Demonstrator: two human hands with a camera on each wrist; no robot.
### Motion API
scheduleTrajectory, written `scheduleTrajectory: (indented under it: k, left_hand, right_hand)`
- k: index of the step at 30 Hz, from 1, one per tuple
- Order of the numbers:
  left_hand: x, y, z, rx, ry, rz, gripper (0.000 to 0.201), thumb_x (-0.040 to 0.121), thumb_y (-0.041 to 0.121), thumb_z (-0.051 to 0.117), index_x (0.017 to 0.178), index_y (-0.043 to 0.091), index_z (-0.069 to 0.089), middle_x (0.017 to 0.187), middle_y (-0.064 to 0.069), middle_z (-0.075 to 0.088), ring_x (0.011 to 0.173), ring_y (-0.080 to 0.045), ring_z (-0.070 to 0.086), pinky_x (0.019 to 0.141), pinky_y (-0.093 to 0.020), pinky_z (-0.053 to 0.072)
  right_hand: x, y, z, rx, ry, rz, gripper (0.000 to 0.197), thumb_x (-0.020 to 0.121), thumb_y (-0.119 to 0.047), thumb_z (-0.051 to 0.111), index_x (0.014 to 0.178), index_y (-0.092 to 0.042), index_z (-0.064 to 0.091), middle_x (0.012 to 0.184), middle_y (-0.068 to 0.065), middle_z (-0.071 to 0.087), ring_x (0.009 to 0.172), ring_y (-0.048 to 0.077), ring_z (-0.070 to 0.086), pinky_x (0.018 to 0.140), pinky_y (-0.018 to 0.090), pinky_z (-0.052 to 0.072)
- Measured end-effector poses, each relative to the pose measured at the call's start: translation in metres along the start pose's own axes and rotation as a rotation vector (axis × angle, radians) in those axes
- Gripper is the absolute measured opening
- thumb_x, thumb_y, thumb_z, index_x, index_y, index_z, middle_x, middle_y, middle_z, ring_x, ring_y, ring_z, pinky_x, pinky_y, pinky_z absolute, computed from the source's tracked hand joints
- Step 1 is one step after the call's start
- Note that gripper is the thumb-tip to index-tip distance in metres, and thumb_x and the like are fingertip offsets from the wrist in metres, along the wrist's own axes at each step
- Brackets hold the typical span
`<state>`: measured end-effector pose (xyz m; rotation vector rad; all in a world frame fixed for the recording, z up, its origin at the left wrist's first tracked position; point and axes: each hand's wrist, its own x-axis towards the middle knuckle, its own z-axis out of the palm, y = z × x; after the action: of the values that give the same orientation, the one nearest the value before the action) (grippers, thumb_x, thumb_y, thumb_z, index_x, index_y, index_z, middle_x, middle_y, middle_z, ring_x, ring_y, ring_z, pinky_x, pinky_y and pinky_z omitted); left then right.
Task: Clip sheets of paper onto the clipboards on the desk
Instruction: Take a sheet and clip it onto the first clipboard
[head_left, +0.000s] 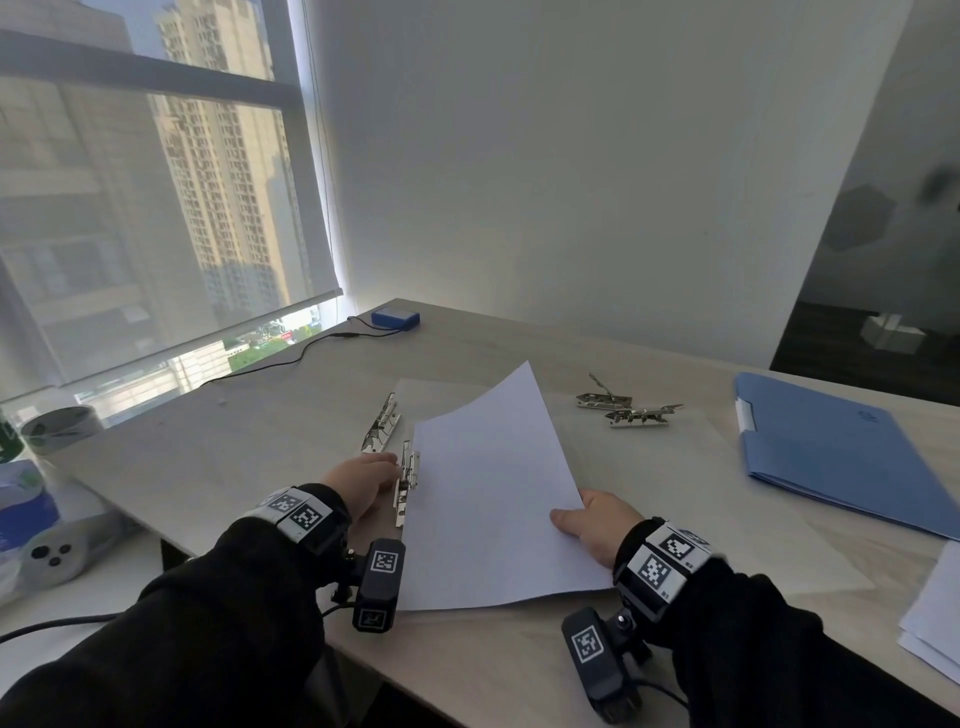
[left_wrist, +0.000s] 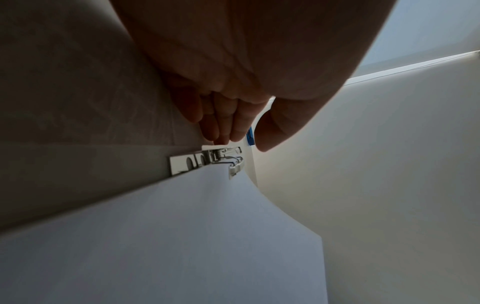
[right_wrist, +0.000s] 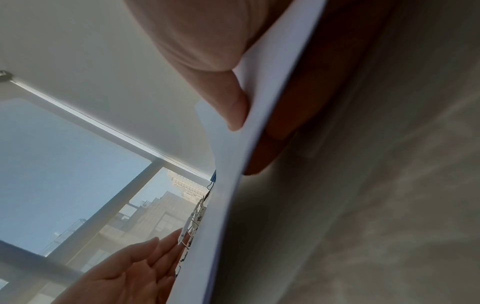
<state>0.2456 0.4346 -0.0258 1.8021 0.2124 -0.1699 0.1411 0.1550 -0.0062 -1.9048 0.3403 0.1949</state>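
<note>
A white sheet of paper (head_left: 493, 493) lies over the nearest clipboard (left_wrist: 91, 174), its far corner curling up. Its left edge meets the metal clip (head_left: 407, 486); whether it sits under the clip I cannot tell. My left hand (head_left: 363, 480) reaches that clip with straight fingers (left_wrist: 223, 123), the tips touching the clip (left_wrist: 223, 158) and the thumb held apart. My right hand (head_left: 597, 525) pinches the sheet's right edge, with the thumb (right_wrist: 228, 98) on top and the fingers beneath the paper (right_wrist: 246, 164).
A second clipboard's clip (head_left: 382, 428) lies just beyond the left hand. Two more clips (head_left: 602, 399) (head_left: 641, 415) sit further right. A blue folder (head_left: 841, 452) and a paper stack (head_left: 935, 613) lie right. A blue box (head_left: 396, 317) with cable sits at the back.
</note>
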Motion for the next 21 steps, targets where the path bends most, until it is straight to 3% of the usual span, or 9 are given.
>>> scheduleTrajectory:
  k: [6, 9, 12, 16, 21]
  left_hand:
    - [0.000, 0.003, -0.002, -0.003, -0.011, -0.019, 0.025, 0.087, 0.012, 0.061, 0.111, 0.018, 0.067, 0.108, -0.008, 0.064, 0.097, -0.021, 0.058, 0.074, -0.027, 0.043]
    - [-0.002, 0.005, 0.000, 0.006, 0.000, -0.019, 0.027, 0.087, 0.012, 0.061, 0.113, 0.016, 0.067, 0.103, -0.010, 0.063, 0.092, -0.022, 0.057, 0.061, -0.024, 0.042]
    - [-0.003, 0.006, 0.001, 0.040, -0.006, -0.006, 0.029, 0.087, 0.013, 0.062, 0.115, 0.016, 0.066, 0.102, -0.011, 0.062, 0.090, -0.023, 0.055, 0.063, -0.024, 0.042]
    - [-0.006, 0.007, 0.001, 0.058, -0.001, -0.012, 0.030, 0.086, 0.014, 0.062, 0.115, 0.017, 0.066, 0.107, -0.013, 0.064, 0.090, -0.022, 0.054, 0.081, -0.029, 0.042]
    - [-0.012, 0.010, 0.002, 0.085, 0.001, -0.023, 0.031, 0.086, 0.015, 0.063, 0.117, 0.016, 0.066, 0.101, -0.010, 0.061, 0.084, -0.022, 0.050, 0.079, -0.030, 0.041]
  right_hand:
    - [-0.012, -0.006, -0.016, 0.128, -0.027, 0.007, 0.025, 0.094, -0.005, 0.054, 0.117, 0.005, 0.061, 0.086, 0.008, 0.068, 0.071, 0.019, 0.065, 0.057, 0.022, 0.052]
    - [-0.017, -0.001, -0.030, 0.131, 0.001, 0.065, 0.030, 0.091, -0.004, 0.055, 0.121, -0.009, 0.056, 0.082, 0.010, 0.065, 0.055, 0.019, 0.062, 0.047, 0.021, 0.049]
    - [-0.019, 0.007, -0.036, 0.146, -0.005, 0.112, 0.032, 0.087, -0.011, 0.065, 0.118, -0.012, 0.056, 0.077, 0.011, 0.067, 0.046, 0.017, 0.059, 0.043, 0.023, 0.046]
    - [-0.019, 0.009, -0.033, 0.165, -0.015, 0.107, 0.024, 0.088, -0.010, 0.062, 0.112, -0.008, 0.063, 0.080, 0.013, 0.070, 0.048, 0.020, 0.060, 0.044, 0.022, 0.044]
    - [-0.020, 0.010, -0.032, 0.111, -0.012, 0.079, 0.030, 0.087, -0.002, 0.059, 0.116, -0.009, 0.063, 0.077, 0.012, 0.070, 0.041, 0.014, 0.054, 0.040, 0.021, 0.040]
